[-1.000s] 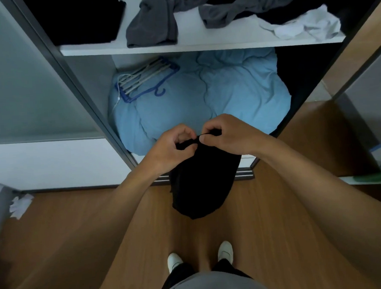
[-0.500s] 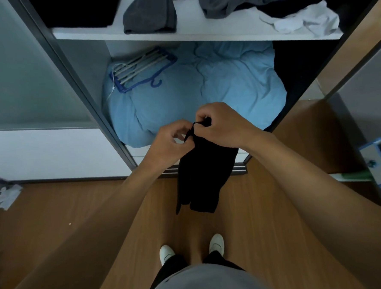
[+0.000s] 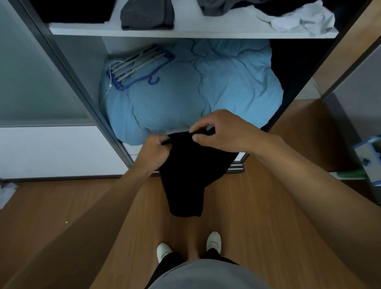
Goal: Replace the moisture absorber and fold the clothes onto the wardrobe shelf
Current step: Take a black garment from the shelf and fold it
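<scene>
We see the black garment [image 3: 187,173] hanging limp below both hands, over the floor; we judge it light, soft and floppy, with little risk of slipping; best held along the top edge, near the corners; left hand [image 3: 156,146] curls round that edge, right hand [image 3: 224,133] pinches it thumb to fingers; wardrobe shelf [image 3: 191,33] sits well beyond the hands; versus half a second ago, the hands have drawn apart and the cloth hangs wider
</scene>
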`<state>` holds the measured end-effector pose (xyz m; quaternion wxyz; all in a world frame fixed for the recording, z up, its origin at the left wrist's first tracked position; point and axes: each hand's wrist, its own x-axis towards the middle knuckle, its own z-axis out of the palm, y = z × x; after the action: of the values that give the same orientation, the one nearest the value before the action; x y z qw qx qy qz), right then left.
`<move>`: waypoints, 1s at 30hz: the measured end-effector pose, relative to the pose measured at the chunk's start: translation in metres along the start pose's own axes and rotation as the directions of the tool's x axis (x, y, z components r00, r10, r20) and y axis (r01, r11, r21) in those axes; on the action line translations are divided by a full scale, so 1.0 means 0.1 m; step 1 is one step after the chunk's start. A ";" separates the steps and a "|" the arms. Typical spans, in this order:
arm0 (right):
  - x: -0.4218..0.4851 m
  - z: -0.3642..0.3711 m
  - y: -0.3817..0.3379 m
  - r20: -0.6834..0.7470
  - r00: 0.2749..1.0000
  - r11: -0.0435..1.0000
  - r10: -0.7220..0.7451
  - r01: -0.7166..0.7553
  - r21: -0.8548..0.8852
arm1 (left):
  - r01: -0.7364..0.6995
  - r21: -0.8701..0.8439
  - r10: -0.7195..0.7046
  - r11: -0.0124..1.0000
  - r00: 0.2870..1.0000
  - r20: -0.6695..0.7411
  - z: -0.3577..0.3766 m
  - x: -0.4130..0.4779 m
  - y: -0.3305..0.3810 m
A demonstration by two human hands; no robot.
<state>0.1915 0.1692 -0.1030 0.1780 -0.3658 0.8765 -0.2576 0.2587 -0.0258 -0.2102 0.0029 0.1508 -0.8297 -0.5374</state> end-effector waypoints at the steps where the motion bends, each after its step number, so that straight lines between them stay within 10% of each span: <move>1: -0.03 0.00 0.04 0.051 0.998 0.999 0.024 -0.022 -0.039 | -0.017 -0.024 0.016 1.000 1.000 -0.018 -0.03 0.01 0.02; 15: 0.10 0.18 0.03 0.135 0.975 0.974 0.177 -0.153 -0.169 | -0.155 -0.042 0.147 0.987 0.977 -0.156 -0.17 -0.04 0.38; 20: 0.20 0.21 0.11 -0.210 0.920 0.944 0.331 -0.320 0.085 | -0.193 0.086 0.206 0.977 0.962 -0.181 -0.23 0.00 0.35; 25: 0.29 0.15 -0.05 -0.386 0.837 0.826 0.388 -0.129 0.549 | -0.055 0.183 0.059 0.982 0.998 -0.015 -0.22 0.05 0.13; 30: 0.34 0.10 -0.30 -0.394 0.900 0.914 0.183 -0.009 0.405 | 0.041 0.226 -0.078 0.973 0.984 0.159 -0.10 0.05 -0.21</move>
<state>0.1905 0.1231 -0.0981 0.0657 -0.2130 0.8415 -0.4922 0.2613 -0.0440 -0.2249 -0.0998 0.1294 -0.8770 -0.4518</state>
